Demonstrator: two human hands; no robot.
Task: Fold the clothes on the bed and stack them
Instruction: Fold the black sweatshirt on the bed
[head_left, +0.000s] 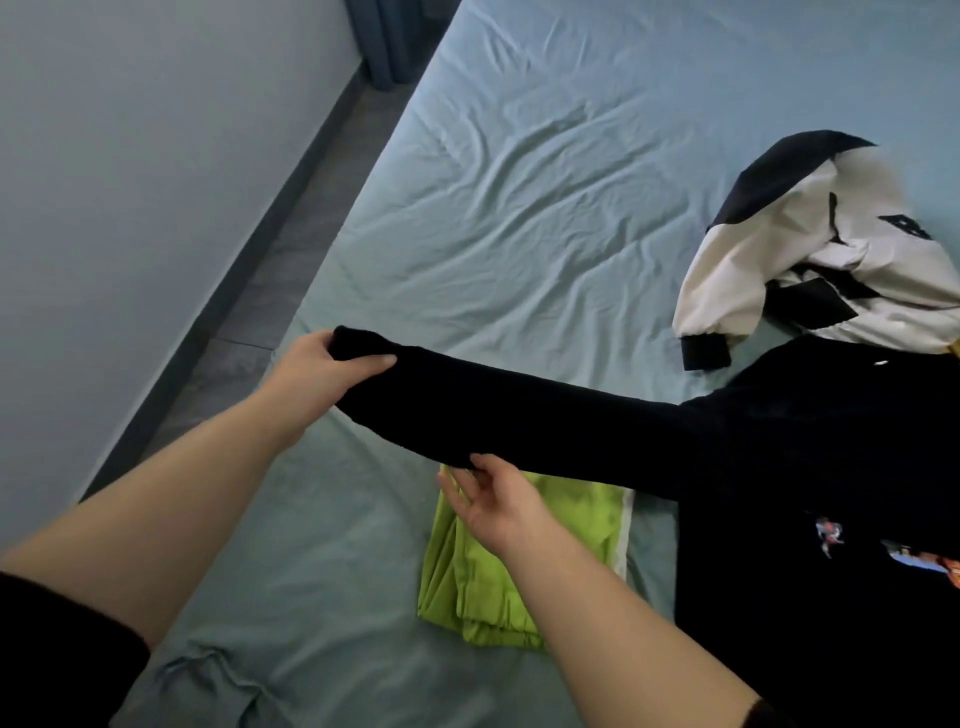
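Note:
A black sweatshirt (810, 467) with a small colourful print lies at the right of the bed. Its long sleeve is stretched out to the left above the sheet. My left hand (317, 374) grips the sleeve's cuff. My right hand (493, 499) is under the sleeve's lower edge, fingers spread and touching the fabric. Below the sleeve a folded lime-green garment (498, 587) lies flat on the bed. A white and black jacket (821, 254) lies crumpled at the far right.
The bed (519, 208) has a wrinkled light-blue sheet. Its left edge runs beside a narrow strip of dark floor (291, 228) and a pale wall (130, 182). A dark curtain (384, 36) hangs at the top.

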